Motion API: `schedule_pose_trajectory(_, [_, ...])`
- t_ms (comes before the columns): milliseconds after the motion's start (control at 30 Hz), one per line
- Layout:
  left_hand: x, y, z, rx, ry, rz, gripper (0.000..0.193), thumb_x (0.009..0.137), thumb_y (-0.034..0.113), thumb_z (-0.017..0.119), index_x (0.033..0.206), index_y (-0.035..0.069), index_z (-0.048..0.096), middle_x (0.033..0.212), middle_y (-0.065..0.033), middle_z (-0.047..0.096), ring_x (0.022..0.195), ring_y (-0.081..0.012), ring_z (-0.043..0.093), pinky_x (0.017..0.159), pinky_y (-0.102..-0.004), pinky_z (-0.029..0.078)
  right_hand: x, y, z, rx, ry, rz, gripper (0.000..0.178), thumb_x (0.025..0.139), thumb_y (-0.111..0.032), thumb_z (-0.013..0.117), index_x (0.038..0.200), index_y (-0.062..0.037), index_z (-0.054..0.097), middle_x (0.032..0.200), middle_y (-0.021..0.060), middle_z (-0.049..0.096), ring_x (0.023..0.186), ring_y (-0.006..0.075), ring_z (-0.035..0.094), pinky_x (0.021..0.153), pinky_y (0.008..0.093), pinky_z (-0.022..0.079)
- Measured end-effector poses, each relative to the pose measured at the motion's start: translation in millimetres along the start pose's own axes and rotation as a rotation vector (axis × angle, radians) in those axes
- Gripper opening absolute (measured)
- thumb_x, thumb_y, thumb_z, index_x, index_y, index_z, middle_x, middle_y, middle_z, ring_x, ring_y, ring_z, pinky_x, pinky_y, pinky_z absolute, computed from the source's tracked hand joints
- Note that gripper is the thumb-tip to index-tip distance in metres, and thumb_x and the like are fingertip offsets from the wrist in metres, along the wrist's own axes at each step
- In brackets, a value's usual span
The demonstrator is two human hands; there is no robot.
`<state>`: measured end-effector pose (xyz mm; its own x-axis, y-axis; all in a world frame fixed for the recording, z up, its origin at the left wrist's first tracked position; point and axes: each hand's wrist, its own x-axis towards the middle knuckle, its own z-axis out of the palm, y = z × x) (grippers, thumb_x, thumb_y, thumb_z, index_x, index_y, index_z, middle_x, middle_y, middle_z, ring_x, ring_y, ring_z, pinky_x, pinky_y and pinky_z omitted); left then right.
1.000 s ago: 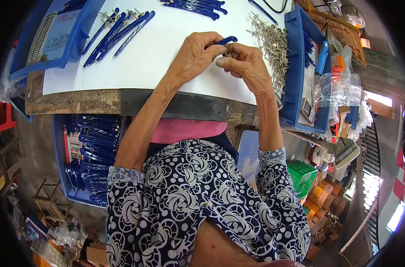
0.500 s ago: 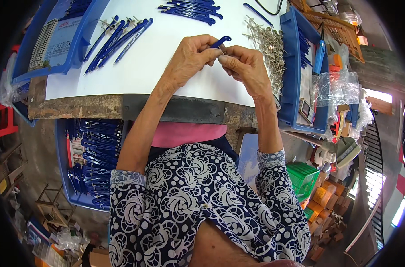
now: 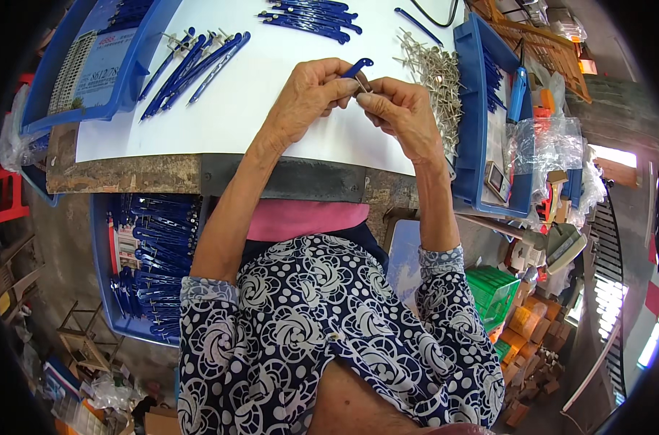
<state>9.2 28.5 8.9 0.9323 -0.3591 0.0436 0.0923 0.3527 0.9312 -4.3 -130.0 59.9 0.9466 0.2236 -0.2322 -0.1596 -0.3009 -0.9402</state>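
Above the white work surface, my left hand is closed round a slim dark-blue strip, whose rounded end with a hole sticks out past the fingers. Close against it, my right hand pinches a thin metal pin at the strip; the fingertips hide most of the pin. Right of that hand lies a heap of small metal pins with flat heads. Several blue strips with metal pins on them lie fanned out to the left. A row of blue strips lies at the far side.
A blue tray with a printed sheet stands at the left. Another blue tray on the right holds blue strips and a small device. Below the table edge sits a blue bin full of blue strips. One single strip lies far right.
Both hands stay together at nearly the same spot. The right fingertips have shifted slightly against the blue strip, and the strip's end has moved a little left.
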Motion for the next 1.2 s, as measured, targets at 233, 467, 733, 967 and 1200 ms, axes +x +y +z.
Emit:
schedule_pose_trajectory(233, [0.2,0.7,-0.8,-0.136,-0.037,-0.044,0.019,0.083,0.013,0.05,0.094,-0.001,0.056,0.06,-0.0011,0.052,0.044,-0.0012,0.036,0.038,-0.0136,0.026,0.6,3.4,0.1,0.046,0.015,-0.015,0.017,0.079,-0.012,0.061,0.086,0.0033,0.061,0.059,0.0008,0.052,0.048,0.0024,0.042,0.039,0.0148,0.025])
schedule_pose_trajectory(467, [1.1,-2.2,0.5,-0.211,-0.045,-0.062,0.02,0.086,0.011,0.047,0.1,-0.003,0.05,0.064,-0.0078,0.056,0.045,-0.0021,0.036,0.038,-0.0145,0.028,1.6,15.4,-4.3,-0.093,0.131,-0.091,0.02,0.08,-0.014,0.059,0.089,0.0033,0.062,0.061,0.001,0.053,0.053,0.0063,0.045,0.047,0.0184,0.034])
schedule_pose_trajectory(733, [0.4,-3.5,1.2,-0.176,-0.057,-0.109,0.017,0.086,0.012,0.05,0.098,0.001,0.047,0.067,-0.0072,0.055,0.048,-0.0022,0.035,0.04,-0.0148,0.026,14.3,51.6,-17.5,-0.804,0.406,-0.294,0.021,0.075,-0.016,0.062,0.092,-0.003,0.062,0.07,0.0074,0.051,0.059,0.0165,0.049,0.056,0.0278,0.04])
schedule_pose_trajectory(967, [1.5,-7.0,0.6,-0.141,-0.061,-0.174,0.015,0.085,0.012,0.051,0.096,0.002,0.047,0.066,-0.0064,0.054,0.049,-0.0021,0.035,0.04,-0.0153,0.025,16.7,63.8,-19.2,-0.795,0.437,-0.318,0.021,0.072,-0.012,0.065,0.092,-0.0056,0.062,0.072,0.007,0.049,0.059,0.0155,0.049,0.055,0.027,0.04])
schedule_pose_trajectory(1200, [1.8,-3.7,1.6,-0.115,-0.014,-0.168,0.015,0.082,0.006,0.05,0.093,-0.003,0.045,0.062,-0.009,0.055,0.045,-0.0037,0.035,0.038,-0.0176,0.026,18.3,66.8,-21.5,-0.786,0.42,-0.384,0.021,0.072,-0.011,0.065,0.092,-0.0059,0.062,0.072,0.0069,0.05,0.059,0.015,0.049,0.056,0.0266,0.04])
